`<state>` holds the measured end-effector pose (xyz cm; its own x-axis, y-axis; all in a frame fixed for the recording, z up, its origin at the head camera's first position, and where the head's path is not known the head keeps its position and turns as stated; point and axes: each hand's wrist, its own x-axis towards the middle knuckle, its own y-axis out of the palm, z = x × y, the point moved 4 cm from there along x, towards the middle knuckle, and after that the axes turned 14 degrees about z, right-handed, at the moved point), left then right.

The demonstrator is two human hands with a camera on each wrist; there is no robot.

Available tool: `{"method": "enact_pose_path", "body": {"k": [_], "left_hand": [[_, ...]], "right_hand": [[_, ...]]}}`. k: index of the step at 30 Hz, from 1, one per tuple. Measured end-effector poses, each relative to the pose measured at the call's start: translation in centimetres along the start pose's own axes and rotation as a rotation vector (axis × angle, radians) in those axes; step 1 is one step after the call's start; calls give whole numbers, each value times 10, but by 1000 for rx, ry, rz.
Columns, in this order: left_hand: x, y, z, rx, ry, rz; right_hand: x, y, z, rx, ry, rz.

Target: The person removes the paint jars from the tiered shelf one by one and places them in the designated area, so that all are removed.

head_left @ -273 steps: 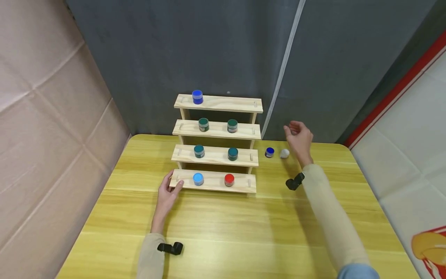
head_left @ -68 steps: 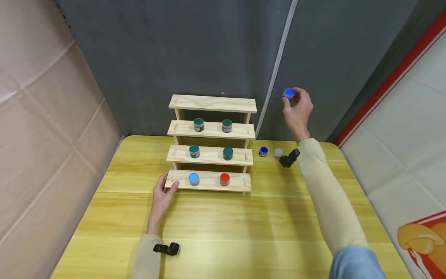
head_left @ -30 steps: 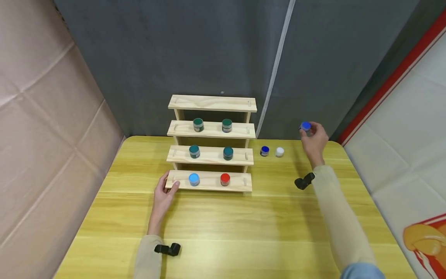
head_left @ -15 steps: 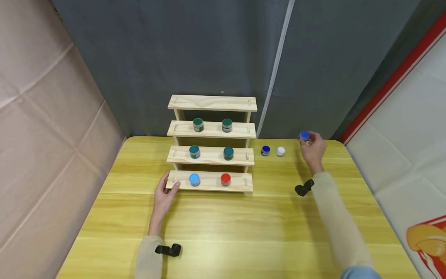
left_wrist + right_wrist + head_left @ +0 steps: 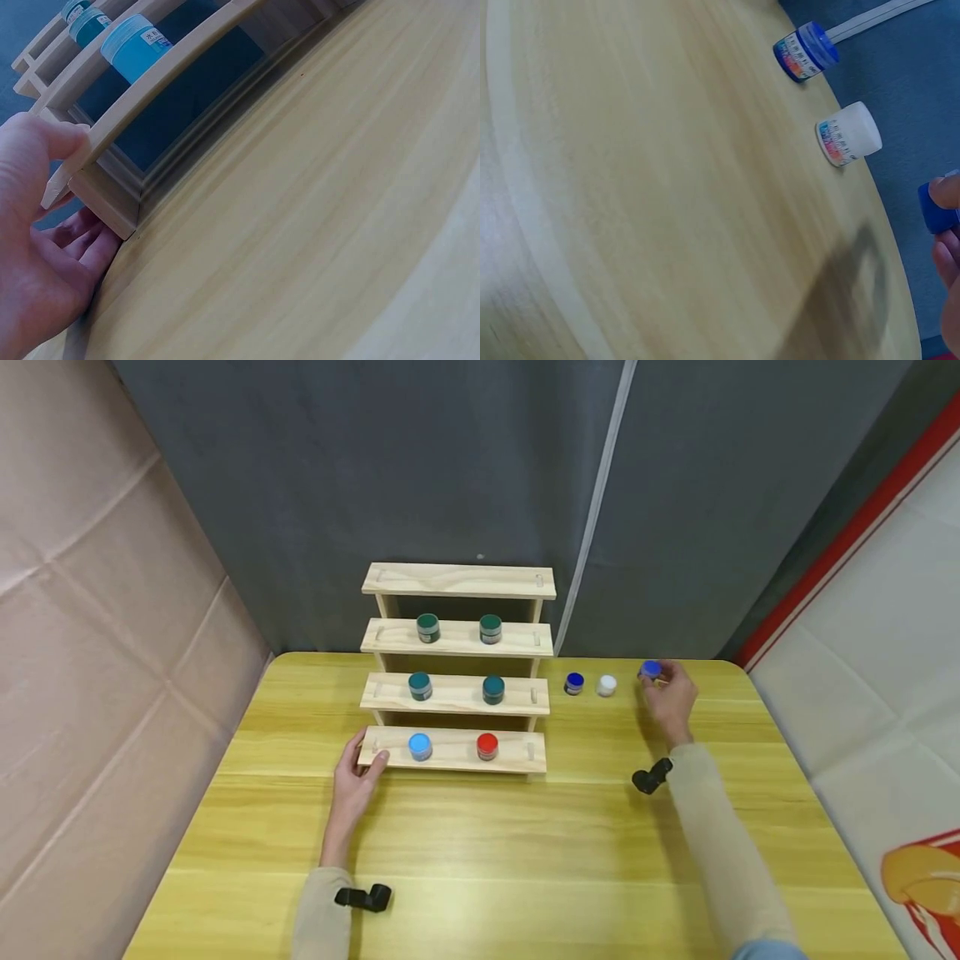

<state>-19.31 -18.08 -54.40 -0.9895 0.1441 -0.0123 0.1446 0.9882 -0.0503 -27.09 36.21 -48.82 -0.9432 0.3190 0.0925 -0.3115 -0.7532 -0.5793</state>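
Note:
In the head view my right hand (image 5: 670,703) pinches a blue paint jar (image 5: 650,669) between thumb and fingers, low by the table's far right edge. The right wrist view shows this blue jar (image 5: 936,210) partly covered by the thumb; I cannot tell whether it touches the table. To its left stand a white paint jar (image 5: 607,686) and a dark blue one (image 5: 573,683). My left hand (image 5: 354,789) grips the left end of the lowest step of a four-step wooden rack (image 5: 457,579), thumb on top, beside a light blue jar (image 5: 136,49).
Two dark green jars (image 5: 428,628) stand on the second step from the top. Two teal jars (image 5: 493,690) stand on the step below. A red jar (image 5: 487,747) shares the lowest step. The yellow wooden table (image 5: 480,860) meets a dark grey wall (image 5: 375,460).
The blue jar has left the rack's top step in my right hand. It was carried to the right and has since come down beside the white jar. My left hand keeps its grip.

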Motion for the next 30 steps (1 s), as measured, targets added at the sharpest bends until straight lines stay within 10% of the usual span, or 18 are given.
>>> {"method": "enact_pose_path", "body": {"k": [30], "left_hand": [[1, 0, 0, -13, 8, -4]], "right_hand": [[-7, 22, -21, -27, 145, 121]]}}
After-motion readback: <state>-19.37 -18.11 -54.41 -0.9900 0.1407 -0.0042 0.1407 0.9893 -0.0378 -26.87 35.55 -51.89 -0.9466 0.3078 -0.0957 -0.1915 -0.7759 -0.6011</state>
